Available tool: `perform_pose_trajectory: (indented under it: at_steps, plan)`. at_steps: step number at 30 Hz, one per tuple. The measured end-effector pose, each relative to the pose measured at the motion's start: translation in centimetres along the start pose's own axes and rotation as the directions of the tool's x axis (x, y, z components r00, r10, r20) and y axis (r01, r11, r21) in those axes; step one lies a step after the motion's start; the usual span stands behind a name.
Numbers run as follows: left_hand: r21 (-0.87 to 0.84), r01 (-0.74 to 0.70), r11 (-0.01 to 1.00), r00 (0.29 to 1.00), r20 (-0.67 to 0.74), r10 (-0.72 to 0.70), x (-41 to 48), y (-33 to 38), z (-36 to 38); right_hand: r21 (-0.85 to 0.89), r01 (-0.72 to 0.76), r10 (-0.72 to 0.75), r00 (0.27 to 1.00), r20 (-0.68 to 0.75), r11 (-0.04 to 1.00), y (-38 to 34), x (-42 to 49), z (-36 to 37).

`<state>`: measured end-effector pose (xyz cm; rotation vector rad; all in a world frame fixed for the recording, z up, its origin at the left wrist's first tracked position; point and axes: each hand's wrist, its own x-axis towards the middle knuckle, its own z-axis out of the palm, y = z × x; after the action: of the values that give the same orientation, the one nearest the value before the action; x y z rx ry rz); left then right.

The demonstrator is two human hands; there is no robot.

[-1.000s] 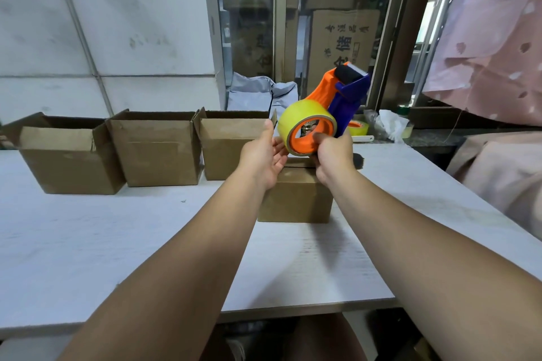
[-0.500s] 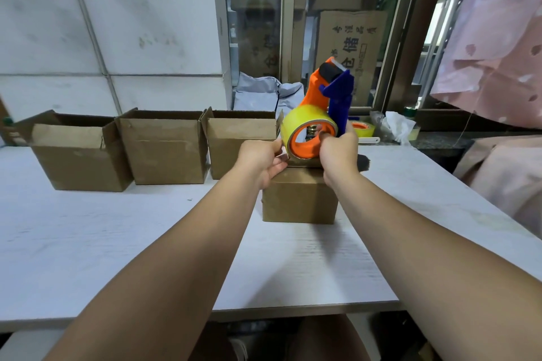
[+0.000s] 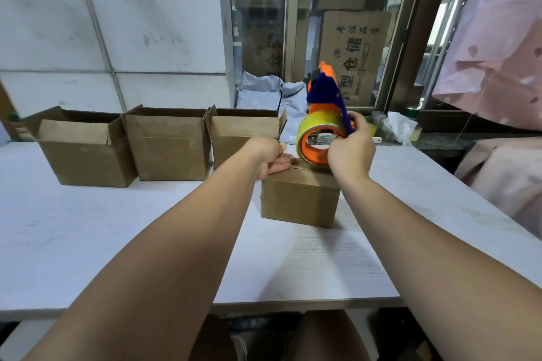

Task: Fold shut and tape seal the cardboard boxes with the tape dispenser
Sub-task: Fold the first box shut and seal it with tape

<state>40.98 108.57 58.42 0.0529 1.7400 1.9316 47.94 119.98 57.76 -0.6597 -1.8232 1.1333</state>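
Step in hand: starting a strip of tape across the top of the closed box (image 3: 300,199), as I read it.
Where the box is: on the bench (image 3: 117,228), near its middle and in front of the back row, with its flaps folded down.
Left hand (image 3: 271,157): rests knuckles-up on the near-left part of the box top, just beside the seam (image 3: 296,168). The fingers are curled under, and I cannot tell whether they pinch a tape end or only press the flap.
Right hand (image 3: 350,149): wrapped round the tape dispenser (image 3: 322,94), which stands nearly upright with its yellow tape roll (image 3: 305,132) low over the far part of the box top.
Doing it well: stick the tape end over one edge and onto the side wall first, so it has an anchor. Hold the flaps flat and butted together with the left hand. Then draw the dispenser along the seam in one steady pull, pressed to the cardboard (a lifted nose tends to leave bubbles and a wandering strip).
Watch for: the box looks small and light, so it will probably slide or tip under the pull and needs the left hand's weight. One flap edge seems slightly raised at the seam.
Count, closed: one box.
Count, unsealed: three open boxes (image 3: 170,146) in a row at the back of the bench, side by side.
Count, dispensers: one.
Count, hands: two, both at the closed box.
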Motion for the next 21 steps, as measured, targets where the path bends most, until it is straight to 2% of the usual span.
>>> perform_pose_trajectory:
  at_steps: [3, 5, 8, 12, 16, 19, 21]
  plan:
    - [0.001, 0.051, 0.999, 0.999, 0.009, -0.051, -0.4, 0.4, -0.4, -0.068, 0.021, -0.023, 1.0, -0.017, 0.997, 0.1, 0.0, -0.7]
    - [0.008, 0.052, 0.999, 0.999, 0.005, -0.052, -0.5, 0.4, -0.4, -0.043, -0.014, 0.013, 1.0, -0.012, 0.999, 0.1, -0.1, -0.8]
    - [-0.015, 0.05, 0.999, 0.999, -0.003, -0.05, -0.8, 0.4, -0.3, -0.005, -0.072, 0.072, 0.996, 0.045, 0.997, 0.1, -0.6, -0.5]
    - [-0.021, 0.068, 0.997, 0.998, 0.0, -0.068, -0.6, 0.8, -1.0, -0.071, -0.015, 0.024, 0.992, 0.127, 0.997, 1.0, -1.0, -0.8]
    - [0.155, 0.016, 0.988, 0.998, -0.058, -0.007, 0.2, 1.4, -2.5, -0.14, 0.068, -0.042, 0.983, 0.181, 0.988, 1.3, -1.3, -1.0]
    - [0.349, -0.017, 0.937, 0.997, -0.064, 0.042, -0.1, 2.0, -3.4, -0.191, 0.155, -0.111, 0.968, 0.224, 0.969, 1.1, -1.4, -1.0]
    - [0.422, -0.017, 0.906, 0.996, -0.069, 0.051, -0.3, 2.2, -3.7, -0.192, 0.161, -0.111, 0.963, 0.246, 0.968, 1.0, -1.4, -1.2]
